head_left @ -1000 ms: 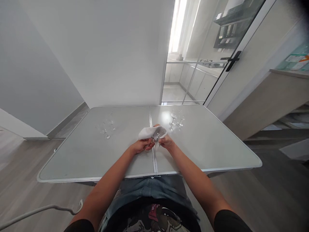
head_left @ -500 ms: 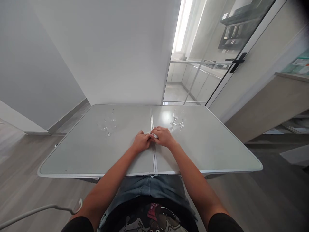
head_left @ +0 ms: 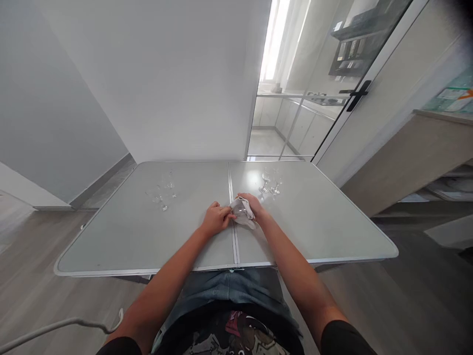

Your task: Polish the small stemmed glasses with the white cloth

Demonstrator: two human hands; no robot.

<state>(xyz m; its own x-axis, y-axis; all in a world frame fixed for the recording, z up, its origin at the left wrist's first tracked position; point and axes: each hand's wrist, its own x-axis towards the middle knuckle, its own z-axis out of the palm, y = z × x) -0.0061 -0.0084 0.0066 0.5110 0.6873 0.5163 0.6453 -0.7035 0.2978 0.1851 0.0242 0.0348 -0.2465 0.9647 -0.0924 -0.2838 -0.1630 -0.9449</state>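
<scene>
Item, one glass [head_left: 239,211], clear: above the table's middle, close over the seam [head_left: 234,241], bowl tipped toward the right.
Item, one white cloth [head_left: 249,224]: bunched about the bowl, a fold hanging below.
Item, left hand [head_left: 217,218]: fingers curled and pinching the glass at its left end; I cannot tell from here exactly where on the stem or foot.
Item, right hand [head_left: 251,203]: bent around the cloth, pressing it to the bowl; its fingertips are mostly hidden from me.
Step, as I judge it: wiping. I would keep the left pinch steady and light, turn the bowl inside the cloth, and avoid twisting bowl against stem.
Edges: the table's near edge [head_left: 177,270] runs below both forearms; its far edge meets the wall [head_left: 185,74].
Hazards: stemmed glasses [head_left: 263,189] standing just beyond the right hand; more glasses [head_left: 164,207] farther off, past the left.
Room: I find most toward the near edge and out along the right side of the table [head_left: 325,227]; forward-right is tightest.
</scene>
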